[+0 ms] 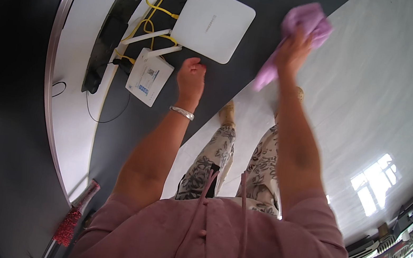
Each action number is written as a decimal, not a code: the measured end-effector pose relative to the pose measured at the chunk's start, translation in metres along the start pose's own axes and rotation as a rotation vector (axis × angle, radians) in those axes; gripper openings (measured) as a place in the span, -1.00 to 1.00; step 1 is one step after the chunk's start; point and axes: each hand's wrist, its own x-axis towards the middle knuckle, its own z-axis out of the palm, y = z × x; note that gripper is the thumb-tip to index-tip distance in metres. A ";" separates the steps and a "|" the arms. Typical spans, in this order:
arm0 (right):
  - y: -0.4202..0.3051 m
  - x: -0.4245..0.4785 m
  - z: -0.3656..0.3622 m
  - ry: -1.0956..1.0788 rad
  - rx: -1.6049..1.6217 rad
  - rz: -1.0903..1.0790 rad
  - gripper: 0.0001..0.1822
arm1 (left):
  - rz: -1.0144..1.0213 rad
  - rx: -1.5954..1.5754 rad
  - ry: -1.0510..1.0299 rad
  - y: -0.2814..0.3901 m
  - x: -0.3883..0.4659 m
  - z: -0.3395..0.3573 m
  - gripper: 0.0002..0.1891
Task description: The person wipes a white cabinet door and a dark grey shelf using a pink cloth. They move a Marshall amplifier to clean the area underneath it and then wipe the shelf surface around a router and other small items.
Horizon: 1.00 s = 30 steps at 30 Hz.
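A crumpled pink cloth (307,18) is under and in my right hand (294,52), over the edge of a dark grey tabletop (237,81). One end of the cloth trails down towards me, and both look slightly blurred. My left hand (190,82), with a silver bracelet at the wrist, is curled in a loose fist; I see nothing in it. Just beyond that hand sits a large white router (214,24) with several antennas. To the left of the hand is a smaller white network box (151,76) bearing a printed label.
Yellow network cables (151,20) link the boxes at their left side. A black power strip (102,49) lies along the white wall panel (78,49). A red-decorated glass vase (70,224) stands at lower left. Glossy pale floor (376,94) extends to the right.
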 end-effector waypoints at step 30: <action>0.093 -0.033 0.087 -0.233 1.182 1.286 -0.37 | 0.583 0.991 -0.344 0.004 -0.035 -0.051 0.23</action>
